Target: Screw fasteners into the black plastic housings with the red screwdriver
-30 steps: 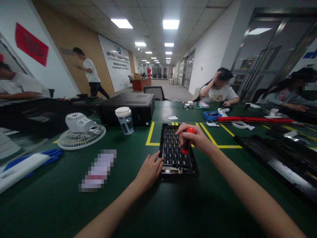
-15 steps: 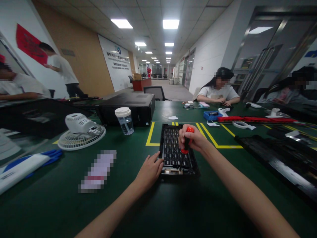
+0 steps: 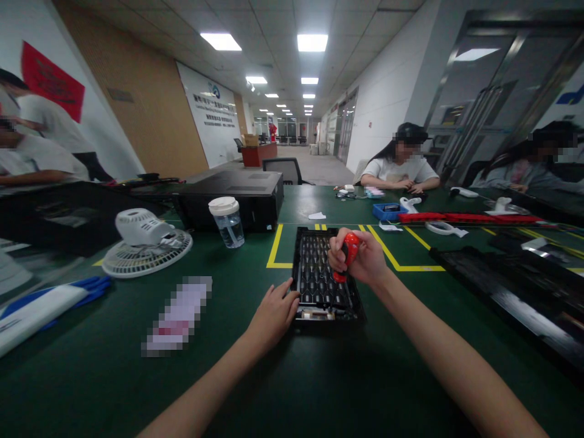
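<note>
two ppl in white tops at far l., one standing [image 3: 50, 121], one seated [image 3: 41, 158], w/ a big black panel [image 3: 68, 213] in front of them. nr the l. edge of the green tabletop [image 3: 182, 389]: a white & blue item [image 3: 45, 307], then a white fan part [image 3: 146, 252] w/ a round slotted grille, & nearer the camera a lilac item [image 3: 176, 316], pixelated, can't tell what. just r. of the fan part, a clear cup [image 3: 230, 228] w/ white lid stands upright in front of a large black box [image 3: 232, 188]

left hand [image 3: 274, 307]: open, fingers a bit spread, fingertips resting on the l. edge of the black tray [image 3: 317, 267], not closed round it. tray lies flat mid-tabletop, rows of small dark cells inside, pale & metallic pcs at near end, yellow tape [image 3: 278, 266] either side. right hand [image 3: 360, 261]: closed round the red & black handle of a tool [image 3: 350, 246], over the tray's r. side, handle roughly upright, slightly tilted; tip hard to make out

further r., across the tabletop: a seated person [image 3: 401, 170], forearms on the surface, w/ a small blue bin [image 3: 387, 212] nearer the camera. then a white ring [image 3: 440, 229], long red strip [image 3: 469, 218] behind it, dark long panel [image 3: 511, 292] closer in, & another person [image 3: 533, 161] seated at far r
</note>
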The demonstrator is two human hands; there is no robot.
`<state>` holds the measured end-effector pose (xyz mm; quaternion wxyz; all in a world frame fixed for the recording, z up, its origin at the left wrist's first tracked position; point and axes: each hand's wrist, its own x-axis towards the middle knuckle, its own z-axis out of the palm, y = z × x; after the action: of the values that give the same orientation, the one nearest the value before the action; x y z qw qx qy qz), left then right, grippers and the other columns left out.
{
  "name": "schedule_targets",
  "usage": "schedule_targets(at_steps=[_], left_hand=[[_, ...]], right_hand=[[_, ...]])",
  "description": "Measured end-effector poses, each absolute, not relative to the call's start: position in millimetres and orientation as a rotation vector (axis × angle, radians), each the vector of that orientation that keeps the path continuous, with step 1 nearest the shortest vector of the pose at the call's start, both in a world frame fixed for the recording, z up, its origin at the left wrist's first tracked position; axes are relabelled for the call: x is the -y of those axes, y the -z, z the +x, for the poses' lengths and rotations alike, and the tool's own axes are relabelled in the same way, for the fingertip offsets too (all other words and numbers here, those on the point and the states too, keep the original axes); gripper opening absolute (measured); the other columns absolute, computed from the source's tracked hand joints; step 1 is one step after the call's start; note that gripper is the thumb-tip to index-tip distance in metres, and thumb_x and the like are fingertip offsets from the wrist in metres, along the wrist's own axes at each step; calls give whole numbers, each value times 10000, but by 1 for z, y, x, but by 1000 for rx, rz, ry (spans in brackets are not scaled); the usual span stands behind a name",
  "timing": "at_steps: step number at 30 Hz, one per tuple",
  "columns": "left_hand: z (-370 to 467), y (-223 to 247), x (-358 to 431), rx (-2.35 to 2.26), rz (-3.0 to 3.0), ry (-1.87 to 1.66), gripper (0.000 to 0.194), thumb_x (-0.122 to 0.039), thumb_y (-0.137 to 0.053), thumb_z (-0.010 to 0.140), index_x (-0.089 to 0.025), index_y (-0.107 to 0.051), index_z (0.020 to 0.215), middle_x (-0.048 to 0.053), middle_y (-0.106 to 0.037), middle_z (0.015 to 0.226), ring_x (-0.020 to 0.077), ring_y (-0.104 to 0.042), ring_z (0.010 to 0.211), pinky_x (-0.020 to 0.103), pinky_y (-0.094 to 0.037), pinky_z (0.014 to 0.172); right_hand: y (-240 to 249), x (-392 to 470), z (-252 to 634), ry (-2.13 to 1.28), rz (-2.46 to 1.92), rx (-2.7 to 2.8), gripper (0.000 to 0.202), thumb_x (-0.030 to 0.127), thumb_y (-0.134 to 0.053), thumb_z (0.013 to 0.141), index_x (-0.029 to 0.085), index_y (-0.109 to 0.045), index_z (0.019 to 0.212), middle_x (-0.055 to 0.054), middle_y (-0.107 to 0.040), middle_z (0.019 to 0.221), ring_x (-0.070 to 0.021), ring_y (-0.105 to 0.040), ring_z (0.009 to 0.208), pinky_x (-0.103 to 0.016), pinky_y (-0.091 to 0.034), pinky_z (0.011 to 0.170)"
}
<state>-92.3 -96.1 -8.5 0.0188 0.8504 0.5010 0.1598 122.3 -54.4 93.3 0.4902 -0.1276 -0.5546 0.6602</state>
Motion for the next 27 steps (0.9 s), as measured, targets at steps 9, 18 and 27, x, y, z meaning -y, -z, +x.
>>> schedule_targets(at_steps=[9, 18, 27], left_hand=[[-92, 9, 97, -1556, 2628, -498, 400, -332, -252, 923, -192, -569, 1124, 128, -444, 1346, 201, -383, 1263, 473, -284, 1044], [-92, 9, 96, -1547, 2624, -515, 388, -330, -266, 921, -192, -567, 1121, 119, -445, 1347, 205, -390, 1258, 480, -283, 1043], [-92, 8, 97, -1546, 2634, -503, 394, -323, -258, 923, -189, -567, 1126, 125, -438, 1351, 201, -388, 1259, 471, -278, 1048]], right_hand=[[-94, 62, 124, -1568, -349, 1359, 287, 367, -338, 804, 169, -533, 730, -24, -507, 597, -137, -487, 482, -288, -413, 488], [-93, 64, 124, -1556, -378, 1348, 278, 379, -360, 811, 169, -535, 762, -29, -526, 642, -140, -514, 532, -281, -432, 500], [-94, 65, 124, -1532, -367, 1328, 252, 358, -370, 820, 170, -535, 790, -24, -526, 651, -135, -508, 545, -277, -431, 521]])
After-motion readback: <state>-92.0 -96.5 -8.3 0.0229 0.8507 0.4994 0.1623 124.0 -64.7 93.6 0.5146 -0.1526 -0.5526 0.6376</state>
